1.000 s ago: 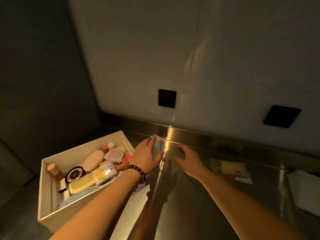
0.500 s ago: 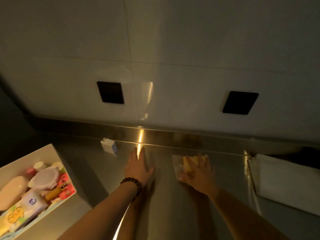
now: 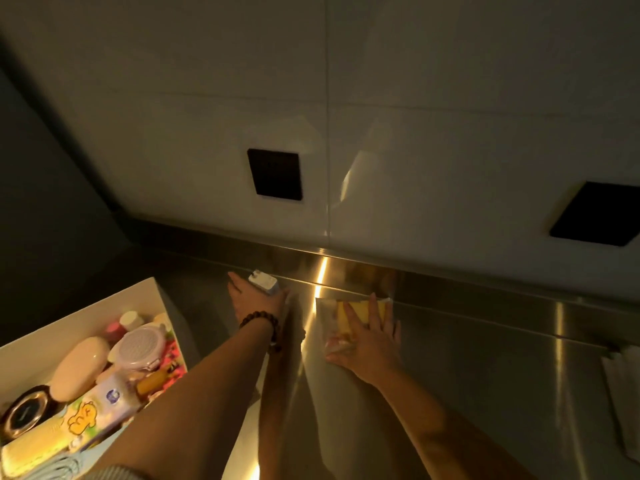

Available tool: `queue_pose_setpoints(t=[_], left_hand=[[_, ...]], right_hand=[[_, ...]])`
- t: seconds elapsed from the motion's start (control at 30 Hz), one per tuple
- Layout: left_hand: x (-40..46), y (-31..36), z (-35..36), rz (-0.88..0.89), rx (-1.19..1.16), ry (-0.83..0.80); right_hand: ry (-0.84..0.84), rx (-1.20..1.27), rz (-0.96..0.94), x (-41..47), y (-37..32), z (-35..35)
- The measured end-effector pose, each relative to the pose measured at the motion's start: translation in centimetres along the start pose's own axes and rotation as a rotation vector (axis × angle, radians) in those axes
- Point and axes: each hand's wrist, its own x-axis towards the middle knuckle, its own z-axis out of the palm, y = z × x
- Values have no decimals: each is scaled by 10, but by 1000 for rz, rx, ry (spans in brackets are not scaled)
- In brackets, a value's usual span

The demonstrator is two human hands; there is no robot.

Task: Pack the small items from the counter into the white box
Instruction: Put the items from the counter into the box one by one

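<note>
Nearest, at the lower left, the open white box (image 3: 41,341) is back in fuller view and already crowded: a pale oval case (image 3: 81,367), a round clear-lidded container (image 3: 140,348), a printed tissue pack (image 3: 104,405) and a dark round compact (image 3: 26,412).

Further along the steel counter (image 3: 485,358), the right hand (image 3: 367,344) lies flat with fingers spread over the clear plastic packet holding something yellow (image 3: 349,315), much as it did half a second ago; it presses rather than grips.

The left hand (image 3: 258,299), with its bead bracelet (image 3: 259,320), has slid left and forward to the small white plug-like block (image 3: 264,283) by the backsplash. The hand touches it; whether the fingers close round it I cannot tell.

Probably both remaining items are about to be lifted together toward the box.
</note>
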Motion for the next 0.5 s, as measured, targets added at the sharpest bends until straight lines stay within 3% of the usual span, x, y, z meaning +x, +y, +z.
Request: queue_pose_setpoints(t=[0.1,0.3,0.5], left_hand=[[13,0,4,7,-49,-73],[14,9,-6,21,143,-108],[5,29,-42,120,128,-201]], right_hand=[[-47,20,-21,8,4,-7],[-73,-59,-120,21,9,-31],[-3,-74,-210,5,-7,-35]])
